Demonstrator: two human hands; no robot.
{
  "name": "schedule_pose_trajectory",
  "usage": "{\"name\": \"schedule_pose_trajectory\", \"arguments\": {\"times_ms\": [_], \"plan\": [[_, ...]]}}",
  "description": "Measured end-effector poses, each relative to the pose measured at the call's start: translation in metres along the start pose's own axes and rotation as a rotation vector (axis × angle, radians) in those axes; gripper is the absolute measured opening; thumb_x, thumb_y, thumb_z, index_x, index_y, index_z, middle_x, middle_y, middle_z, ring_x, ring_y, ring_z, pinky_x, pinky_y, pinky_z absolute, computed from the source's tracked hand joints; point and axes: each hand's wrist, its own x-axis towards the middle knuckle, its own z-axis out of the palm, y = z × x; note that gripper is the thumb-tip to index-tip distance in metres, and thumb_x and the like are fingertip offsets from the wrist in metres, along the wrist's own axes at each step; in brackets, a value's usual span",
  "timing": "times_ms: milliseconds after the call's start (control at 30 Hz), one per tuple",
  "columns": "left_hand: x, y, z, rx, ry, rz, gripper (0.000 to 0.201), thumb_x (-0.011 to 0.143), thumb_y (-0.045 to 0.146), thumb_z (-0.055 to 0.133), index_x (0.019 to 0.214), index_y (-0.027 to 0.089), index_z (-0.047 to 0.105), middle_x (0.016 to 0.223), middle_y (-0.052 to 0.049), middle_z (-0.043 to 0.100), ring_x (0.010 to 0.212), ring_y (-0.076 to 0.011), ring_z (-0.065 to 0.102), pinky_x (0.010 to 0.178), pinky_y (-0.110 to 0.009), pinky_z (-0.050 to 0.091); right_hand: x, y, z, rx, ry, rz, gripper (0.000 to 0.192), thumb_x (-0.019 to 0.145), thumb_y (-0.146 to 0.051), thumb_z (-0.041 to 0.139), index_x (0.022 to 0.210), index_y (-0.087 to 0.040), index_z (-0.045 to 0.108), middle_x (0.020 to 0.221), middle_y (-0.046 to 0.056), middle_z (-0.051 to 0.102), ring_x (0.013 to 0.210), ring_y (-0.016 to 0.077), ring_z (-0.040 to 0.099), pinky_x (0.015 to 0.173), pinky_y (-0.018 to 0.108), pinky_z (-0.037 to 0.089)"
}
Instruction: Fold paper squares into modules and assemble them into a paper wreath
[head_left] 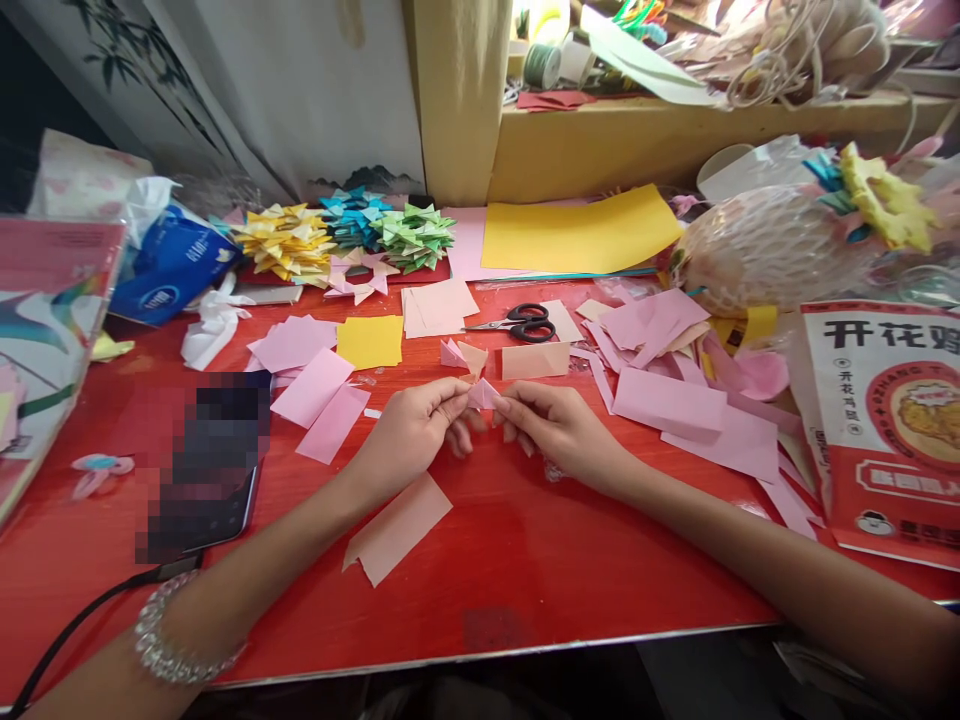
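Both hands meet over the middle of a red table (495,560). My left hand (412,430) and my right hand (555,425) pinch the same small folded pink paper piece (482,395) between their fingertips, just above the tabletop. Two more small folded pink pieces (463,356) lie just beyond it. A peach paper strip (397,527) rests under my left forearm. A beaded bracelet (169,645) circles my left wrist.
Black scissors (521,322) lie behind the hands. Pink paper rectangles (679,400) spread to the right, pink and yellow squares (369,341) to the left. Folded paper stars (345,235) pile at the back. A phone (206,470) on a cable lies left; a red printed bag (889,420) sits right.
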Motion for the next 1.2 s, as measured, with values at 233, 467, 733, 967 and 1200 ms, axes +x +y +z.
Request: {"name": "schedule_pose_trajectory", "arguments": {"times_ms": [233, 467, 733, 967, 1200], "plan": [[-0.004, 0.005, -0.002, 0.044, 0.013, 0.076, 0.024, 0.089, 0.023, 0.037, 0.094, 0.018, 0.060, 0.078, -0.002, 0.060, 0.073, -0.0138, 0.055, 0.066, -0.025, 0.043, 0.001, -0.002, -0.001, -0.158, 0.027, -0.108, 0.031, 0.092, -0.033, 0.041, 0.066, -0.016, 0.047, 0.060, -0.002, 0.050, 0.053, 0.0082, 0.041, 0.050, 0.021, 0.031], [-0.004, 0.004, -0.001, -0.009, -0.001, 0.058, 0.018, 0.085, 0.031, 0.049, 0.076, 0.017, 0.056, 0.069, 0.001, 0.057, 0.059, -0.0104, 0.052, 0.058, -0.023, 0.042, 0.000, -0.004, 0.001, -0.225, -0.003, -0.165, 0.028, 0.090, -0.027, 0.043, 0.065, -0.015, 0.049, 0.058, -0.003, 0.049, 0.051, 0.0068, 0.040, 0.049, 0.020, 0.030], [-0.010, 0.009, 0.001, 0.208, 0.091, 0.120, 0.027, 0.086, 0.031, 0.049, 0.062, 0.018, 0.051, 0.052, 0.005, 0.044, 0.048, -0.0079, 0.038, 0.049, -0.022, 0.029, -0.005, -0.006, 0.003, -0.241, -0.047, -0.227, 0.027, 0.088, -0.025, 0.048, 0.064, -0.015, 0.051, 0.055, -0.004, 0.046, 0.050, 0.0063, 0.036, 0.048, 0.020, 0.028], [-0.008, 0.010, 0.000, 0.040, 0.071, 0.052, 0.034, 0.083, 0.040, 0.054, 0.058, 0.017, 0.052, 0.054, 0.003, 0.048, 0.051, -0.0091, 0.041, 0.051, -0.023, 0.032, -0.013, -0.012, 0.007, -0.016, -0.057, -0.159, 0.029, 0.091, -0.030, 0.043, 0.068, -0.015, 0.052, 0.056, -0.003, 0.053, 0.045, 0.0049, 0.043, 0.046, 0.018, 0.035], [-0.002, 0.005, -0.002, -0.046, 0.038, 0.020, 0.028, 0.085, 0.039, 0.051, 0.068, 0.017, 0.054, 0.051, 0.005, 0.048, 0.045, -0.0073, 0.043, 0.048, -0.021, 0.034, -0.005, -0.007, 0.004, 0.174, 0.063, 0.038, 0.030, 0.087, -0.043, 0.049, 0.077, -0.016, 0.056, 0.053, -0.005, 0.050, 0.036, 0.0041, 0.037, 0.034, 0.018, 0.027]]}}
